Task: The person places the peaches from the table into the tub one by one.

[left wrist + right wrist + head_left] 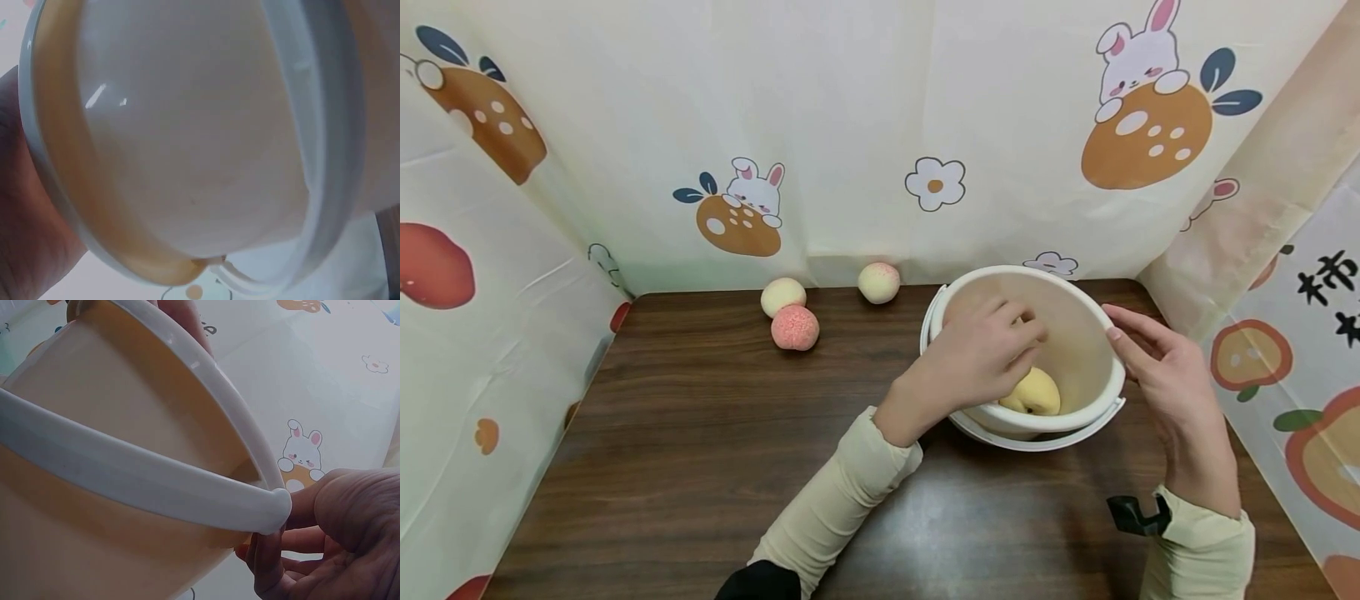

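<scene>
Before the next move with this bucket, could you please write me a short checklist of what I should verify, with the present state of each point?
1. Right grip on the bucket: ok, thumb and fingers are at its rim.
2. Handle out of the opening: ok, it hangs down on the near side.
3. Opening free: not ok, the left grip is over it.
4. Left grip holding something: cannot tell, its fingers are blurred.
5. Yellow fruit inside the bucket: ok, visible.
6. Pink fruit apart from the bucket: ok, on the table to its left.
</scene>
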{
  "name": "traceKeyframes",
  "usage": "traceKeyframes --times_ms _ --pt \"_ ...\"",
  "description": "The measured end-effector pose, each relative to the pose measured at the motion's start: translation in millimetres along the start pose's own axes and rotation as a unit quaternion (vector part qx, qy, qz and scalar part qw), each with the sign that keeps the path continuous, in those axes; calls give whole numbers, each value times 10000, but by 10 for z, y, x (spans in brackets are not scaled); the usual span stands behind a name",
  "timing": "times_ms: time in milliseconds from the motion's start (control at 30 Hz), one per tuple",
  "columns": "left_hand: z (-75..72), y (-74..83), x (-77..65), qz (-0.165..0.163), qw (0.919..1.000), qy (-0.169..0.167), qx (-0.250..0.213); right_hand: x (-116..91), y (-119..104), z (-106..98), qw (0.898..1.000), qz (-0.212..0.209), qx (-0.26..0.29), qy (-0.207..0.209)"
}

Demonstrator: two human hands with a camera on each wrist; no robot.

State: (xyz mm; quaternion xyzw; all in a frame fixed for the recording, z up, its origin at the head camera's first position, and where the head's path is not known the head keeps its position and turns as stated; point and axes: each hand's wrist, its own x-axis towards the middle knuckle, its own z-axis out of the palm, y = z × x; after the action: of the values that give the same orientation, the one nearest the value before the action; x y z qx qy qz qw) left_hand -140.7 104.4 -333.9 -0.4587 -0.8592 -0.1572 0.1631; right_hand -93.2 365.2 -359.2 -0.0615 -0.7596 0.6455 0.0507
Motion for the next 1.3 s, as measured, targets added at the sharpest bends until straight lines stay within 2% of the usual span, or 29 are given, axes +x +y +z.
traceKeyframes --times_ms 133,300,567,900,1200,1300 --pt "-10 -45 -64 18 9993 364 7 -4 -7 5 9998 5 -177 50" --pt "-49 -126 -143 -28 9985 534 -127 -8 -16 6 9990 15 -428 117" --pt "-96 -271 -296 -519 9971 553 -104 -23 -12 -4 9996 -30 -255 117" --pt "-140 -452 -511 -889 9898 1115 -14 -19 -1 -9 10000 -66 2 53" --pt "-140 -632 -690 -1289 9845 1186 49 -11 -16 -1 9999 -23 -104 89" --pt "-143 -690 -764 -1451 9830 1123 83 -15 -8 -3 10000 5 51 38"
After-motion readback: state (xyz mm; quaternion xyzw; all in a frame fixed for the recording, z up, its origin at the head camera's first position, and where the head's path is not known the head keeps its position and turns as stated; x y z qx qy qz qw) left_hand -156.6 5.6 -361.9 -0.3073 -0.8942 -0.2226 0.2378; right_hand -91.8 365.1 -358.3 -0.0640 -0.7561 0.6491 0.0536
